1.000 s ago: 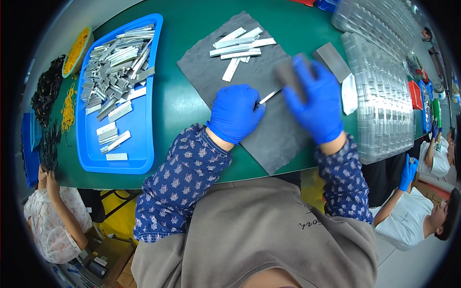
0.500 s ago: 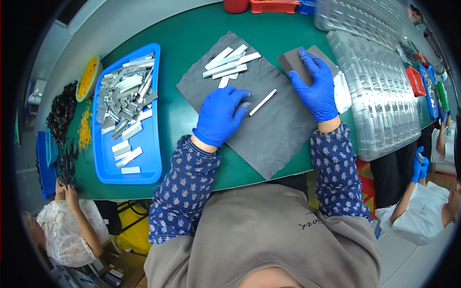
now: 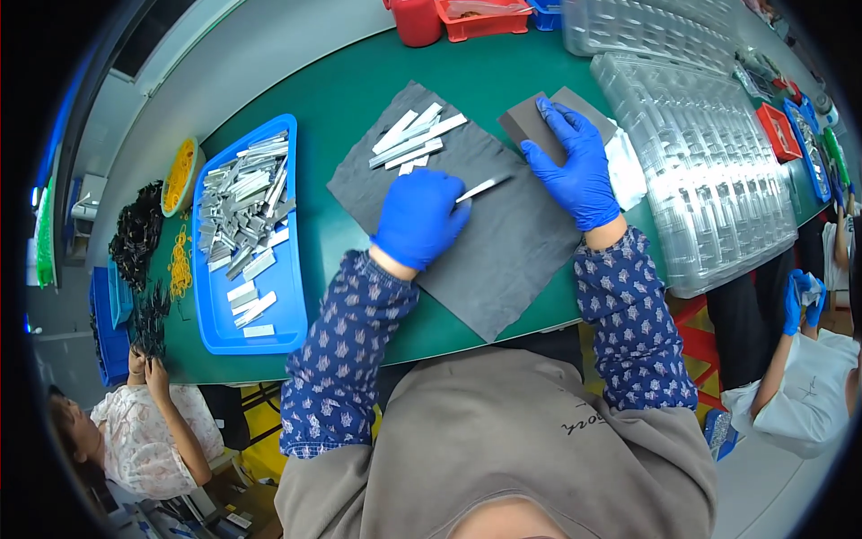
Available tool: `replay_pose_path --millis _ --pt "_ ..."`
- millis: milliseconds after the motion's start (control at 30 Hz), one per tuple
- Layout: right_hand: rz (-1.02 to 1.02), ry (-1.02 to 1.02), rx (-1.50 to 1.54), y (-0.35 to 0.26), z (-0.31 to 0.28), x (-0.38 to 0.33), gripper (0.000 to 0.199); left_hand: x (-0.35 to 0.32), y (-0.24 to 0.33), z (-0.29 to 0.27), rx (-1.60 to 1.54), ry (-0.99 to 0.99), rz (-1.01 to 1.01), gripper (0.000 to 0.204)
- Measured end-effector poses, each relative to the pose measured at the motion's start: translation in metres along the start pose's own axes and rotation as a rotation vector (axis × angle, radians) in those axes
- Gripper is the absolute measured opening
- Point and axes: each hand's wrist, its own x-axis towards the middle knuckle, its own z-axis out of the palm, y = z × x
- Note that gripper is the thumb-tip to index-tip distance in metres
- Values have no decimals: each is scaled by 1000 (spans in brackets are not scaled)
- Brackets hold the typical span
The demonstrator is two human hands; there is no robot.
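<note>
My left hand, in a blue glove, pinches the near end of a slim silvery strip over a dark grey cloth. The strip's far end points right. My gloved right hand grips a dark grey block at the cloth's right corner, thumb apart from the fingers, which lie over its top. Beyond my left hand, several pale metal strips lie in a loose pile on the cloth. The fingertips of my left hand are partly hidden.
To the left, a blue tray holds many metal pieces. Beyond it are yellow bands and black parts. Clear plastic trays stand right, by a white cloth. A red bin sits at the back. Co-workers sit at both sides.
My left fingers have closed on the strip, which lay loose on the cloth before; its angle is flatter now. My right hand stays on the block. The whole view has shifted slightly.
</note>
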Motion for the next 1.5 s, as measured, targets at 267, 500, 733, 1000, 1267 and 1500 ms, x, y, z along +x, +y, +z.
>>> replay_pose_path --millis 267,500,733,1000,1267,1500 --pt "-66 -95 -39 -8 3 -7 56 -37 6 14 -217 105 -293 19" --pt "-276 -293 -239 -61 18 -31 59 -40 4 23 -283 157 -285 22" --pt "-156 -279 -461 -48 21 -12 58 -39 5 25 -245 164 -280 17" --pt "-275 -262 -430 -62 25 -19 56 -41 5 26 -276 211 -260 20" --pt "-162 -195 -311 -39 14 -11 54 -40 6 24 -228 178 -270 17" --pt "-136 -241 -456 -20 13 -4 55 -43 -1 22 -118 185 -221 20"
